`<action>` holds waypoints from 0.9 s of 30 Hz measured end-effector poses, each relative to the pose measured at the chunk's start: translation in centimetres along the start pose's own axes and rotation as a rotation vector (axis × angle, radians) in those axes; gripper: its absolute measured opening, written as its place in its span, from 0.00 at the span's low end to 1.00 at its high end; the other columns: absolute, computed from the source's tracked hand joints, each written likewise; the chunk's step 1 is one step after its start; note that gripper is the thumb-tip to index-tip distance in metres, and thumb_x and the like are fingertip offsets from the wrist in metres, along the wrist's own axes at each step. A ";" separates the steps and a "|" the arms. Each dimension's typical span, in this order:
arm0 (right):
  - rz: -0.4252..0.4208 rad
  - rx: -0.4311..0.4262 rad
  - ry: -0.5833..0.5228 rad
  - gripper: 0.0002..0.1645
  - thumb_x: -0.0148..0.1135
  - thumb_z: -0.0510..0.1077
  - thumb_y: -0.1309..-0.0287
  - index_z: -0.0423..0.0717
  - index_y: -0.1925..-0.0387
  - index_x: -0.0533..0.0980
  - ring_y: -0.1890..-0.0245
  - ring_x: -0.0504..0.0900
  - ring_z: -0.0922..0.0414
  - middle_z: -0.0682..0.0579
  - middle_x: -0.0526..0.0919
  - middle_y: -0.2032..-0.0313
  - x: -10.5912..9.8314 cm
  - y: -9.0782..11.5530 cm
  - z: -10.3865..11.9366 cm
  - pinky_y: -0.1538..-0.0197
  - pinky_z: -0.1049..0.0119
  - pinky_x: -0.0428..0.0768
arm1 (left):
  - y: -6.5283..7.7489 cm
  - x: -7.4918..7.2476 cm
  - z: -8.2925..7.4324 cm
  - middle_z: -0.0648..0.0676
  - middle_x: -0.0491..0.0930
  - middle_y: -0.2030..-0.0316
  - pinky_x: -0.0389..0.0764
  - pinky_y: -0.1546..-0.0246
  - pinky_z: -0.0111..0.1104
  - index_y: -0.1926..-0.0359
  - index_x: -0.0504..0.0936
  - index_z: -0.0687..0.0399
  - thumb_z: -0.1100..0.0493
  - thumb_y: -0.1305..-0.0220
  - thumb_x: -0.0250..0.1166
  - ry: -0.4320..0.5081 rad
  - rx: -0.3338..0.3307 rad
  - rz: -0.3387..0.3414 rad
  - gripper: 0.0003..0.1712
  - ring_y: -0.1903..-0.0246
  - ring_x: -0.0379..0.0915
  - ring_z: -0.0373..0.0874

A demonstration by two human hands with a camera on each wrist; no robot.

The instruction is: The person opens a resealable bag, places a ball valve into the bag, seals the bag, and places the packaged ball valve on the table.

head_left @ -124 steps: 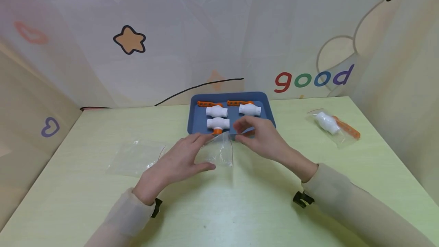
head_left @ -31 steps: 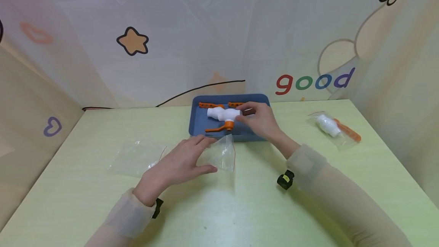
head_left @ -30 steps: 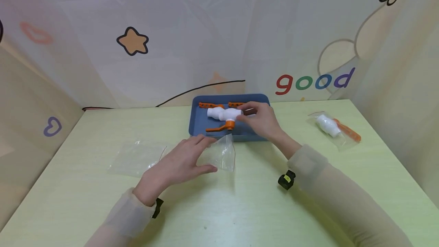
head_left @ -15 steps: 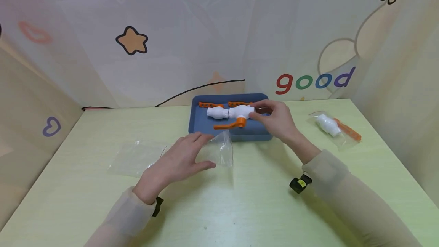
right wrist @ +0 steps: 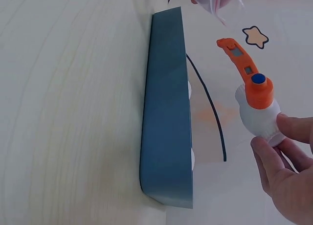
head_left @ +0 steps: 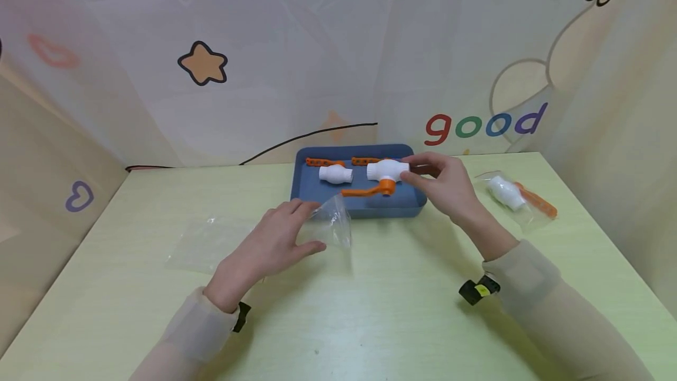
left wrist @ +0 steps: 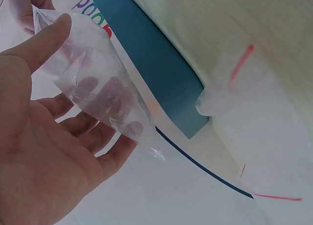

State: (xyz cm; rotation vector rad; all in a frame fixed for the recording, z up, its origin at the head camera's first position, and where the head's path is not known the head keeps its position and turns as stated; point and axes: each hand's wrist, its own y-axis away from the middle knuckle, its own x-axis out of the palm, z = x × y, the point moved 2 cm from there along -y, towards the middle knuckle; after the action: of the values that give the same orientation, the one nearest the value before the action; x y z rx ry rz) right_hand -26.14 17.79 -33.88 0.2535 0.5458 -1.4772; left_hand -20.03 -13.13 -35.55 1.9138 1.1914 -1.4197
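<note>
My right hand pinches one white end of a ball valve, thumb on one side and fingers on the other. The valve hangs over the blue tray, its orange lever pointing left; the right wrist view shows this lever and a blue cap. My left hand holds a small clear plastic bag between the thumb and spread, curved fingers, at the tray's front left. Fingertips show through the film. A second ball valve lies in the tray; behind the held valve another orange lever shows.
A flat clear bag lies on the table left of my left hand. To the right, a bagged ball valve with an orange lever rests near the table's edge. A printed cloth stands behind the tray.
My right hand has taken the front ball valve from the tray and lifted it, then moved it right. My left hand has shifted slightly left with the bag.
</note>
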 end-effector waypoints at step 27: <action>0.095 0.001 -0.079 0.19 0.69 0.41 0.33 0.39 0.44 0.81 0.49 0.82 0.48 0.43 0.83 0.47 -0.2 1.3 0.3 0.53 0.72 0.81 | -0.2 0.2 0.4 0.61 0.77 0.39 0.73 0.40 0.55 0.30 0.71 0.61 0.45 0.37 0.75 -0.008 -0.056 -0.009 0.41 0.40 0.73 0.59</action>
State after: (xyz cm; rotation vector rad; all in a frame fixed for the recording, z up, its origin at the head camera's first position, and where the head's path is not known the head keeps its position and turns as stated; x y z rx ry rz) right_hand -24.86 17.93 -33.79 0.2177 0.4637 -1.3897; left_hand -20.41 -13.28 -35.90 1.8652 1.2240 -1.3828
